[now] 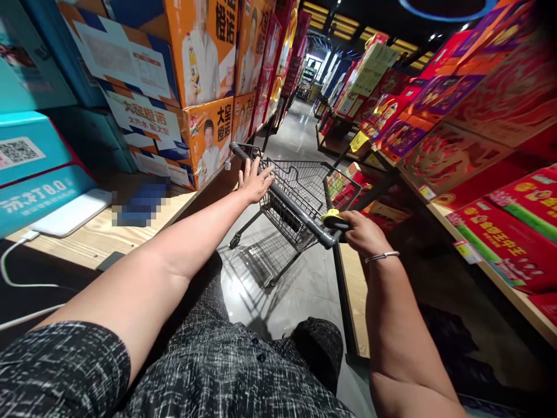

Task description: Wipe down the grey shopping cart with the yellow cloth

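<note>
A grey wire shopping cart (300, 200) stands in a shop aisle in front of me. Its dark handle bar (282, 197) runs from upper left to lower right. My left hand (255, 181) rests on the left part of the bar with the fingers stretched out and spread. My right hand (361, 232) is closed round the right end of the bar, next to a yellow cap (333, 219). A thin bracelet (382, 256) sits on my right wrist. The cart's basket looks empty.
Stacked orange boxes (209, 133) and teal boxes (30, 168) stand on a wooden shelf (93, 235) at the left. Red and purple gift boxes (474, 133) fill the shelves at the right. A white device with a cable (72, 212) lies on the left shelf. The glossy aisle floor (296, 130) runs ahead.
</note>
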Action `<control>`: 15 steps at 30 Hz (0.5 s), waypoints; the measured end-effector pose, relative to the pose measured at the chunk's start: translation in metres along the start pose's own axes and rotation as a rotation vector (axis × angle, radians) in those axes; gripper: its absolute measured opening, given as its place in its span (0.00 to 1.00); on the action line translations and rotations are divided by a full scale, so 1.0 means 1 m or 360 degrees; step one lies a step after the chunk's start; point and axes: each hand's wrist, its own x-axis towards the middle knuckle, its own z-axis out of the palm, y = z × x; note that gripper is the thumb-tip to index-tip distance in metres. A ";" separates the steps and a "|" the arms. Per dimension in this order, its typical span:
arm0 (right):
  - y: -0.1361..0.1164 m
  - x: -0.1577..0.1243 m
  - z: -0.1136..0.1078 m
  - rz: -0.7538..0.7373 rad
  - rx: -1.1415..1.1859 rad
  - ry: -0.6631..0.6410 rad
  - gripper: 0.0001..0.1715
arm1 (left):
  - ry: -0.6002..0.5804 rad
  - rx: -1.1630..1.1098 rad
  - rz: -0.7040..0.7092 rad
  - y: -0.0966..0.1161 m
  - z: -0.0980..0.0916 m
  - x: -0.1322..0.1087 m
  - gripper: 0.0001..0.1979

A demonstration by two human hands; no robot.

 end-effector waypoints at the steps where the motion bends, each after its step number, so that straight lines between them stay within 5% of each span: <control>1: -0.009 -0.004 -0.001 0.0002 -0.0047 -0.0014 0.30 | 0.0009 -0.0022 -0.0033 0.000 0.000 0.000 0.27; 7: -0.065 -0.030 0.000 0.0101 -0.0155 0.0073 0.33 | 0.0016 -0.0017 -0.0090 0.012 -0.008 -0.003 0.25; 15: -0.117 -0.032 0.025 -0.0066 0.0097 0.0321 0.36 | -0.0438 0.0060 0.0108 0.069 -0.027 -0.015 0.39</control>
